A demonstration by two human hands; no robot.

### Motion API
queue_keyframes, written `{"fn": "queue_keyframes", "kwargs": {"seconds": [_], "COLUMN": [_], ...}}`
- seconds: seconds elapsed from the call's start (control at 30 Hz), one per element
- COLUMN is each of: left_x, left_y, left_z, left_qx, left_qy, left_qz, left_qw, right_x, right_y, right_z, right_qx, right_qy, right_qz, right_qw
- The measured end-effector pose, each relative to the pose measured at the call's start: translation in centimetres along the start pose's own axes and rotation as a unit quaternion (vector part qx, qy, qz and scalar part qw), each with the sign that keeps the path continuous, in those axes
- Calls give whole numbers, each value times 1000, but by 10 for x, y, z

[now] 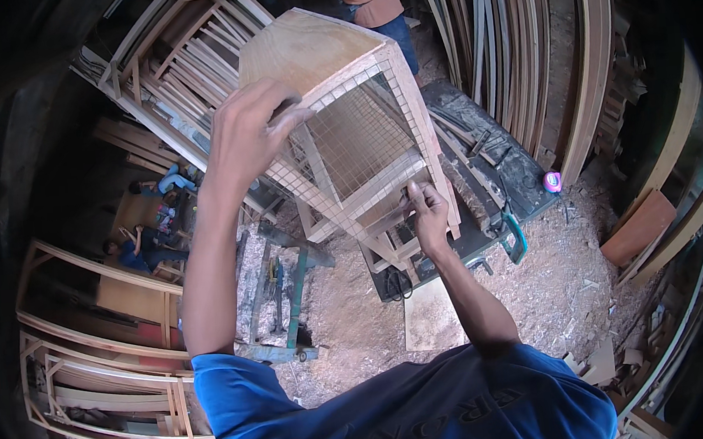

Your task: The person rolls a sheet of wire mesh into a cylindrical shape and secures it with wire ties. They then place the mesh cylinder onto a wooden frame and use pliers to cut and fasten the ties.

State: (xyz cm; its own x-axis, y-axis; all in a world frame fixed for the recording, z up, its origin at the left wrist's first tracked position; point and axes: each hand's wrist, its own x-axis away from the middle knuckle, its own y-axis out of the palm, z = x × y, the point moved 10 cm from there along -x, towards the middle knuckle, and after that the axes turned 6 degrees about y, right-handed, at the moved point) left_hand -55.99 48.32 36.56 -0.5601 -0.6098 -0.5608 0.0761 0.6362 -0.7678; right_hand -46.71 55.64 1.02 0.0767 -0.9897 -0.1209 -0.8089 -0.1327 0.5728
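A wooden cage frame (412,91) with a plywood top (305,48) stands before me on the dark workbench. Square wire mesh (361,136) covers its near face and runs past the frame's lower left side. At the mesh's upper left corner, my left hand (249,124) is closed, its bent fingers and thumb at the mesh edge. Low on the right of the same face, my right hand (429,213) is pinched close to the lower rail. Something small and dark shows by its fingertips, too small to name.
On the workbench (528,160) lie a pink tape measure (552,181), a teal-handled saw (516,238) and scissors (396,284). A low stand (270,288) holds tools. Timber strips (512,50) lean behind. A person (376,3) stands beyond the cage; others sit at left. Shavings cover the floor.
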Motion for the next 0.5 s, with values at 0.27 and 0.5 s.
{"fn": "queue_keyframes", "kwargs": {"seconds": [0.27,0.5], "left_x": [-22,-18], "left_y": [9,10], "left_z": [-19,-23], "left_qx": [18,59], "left_qy": [-13,-4], "left_qz": [-68,-24], "left_qw": [997,998], "right_x": [-21,-28], "right_y": [6,-1], "right_z": [-3,1], "right_qx": [-27,12], "right_qy": [13,50], "right_qz": [26,57], "right_qw": [999,997]}}
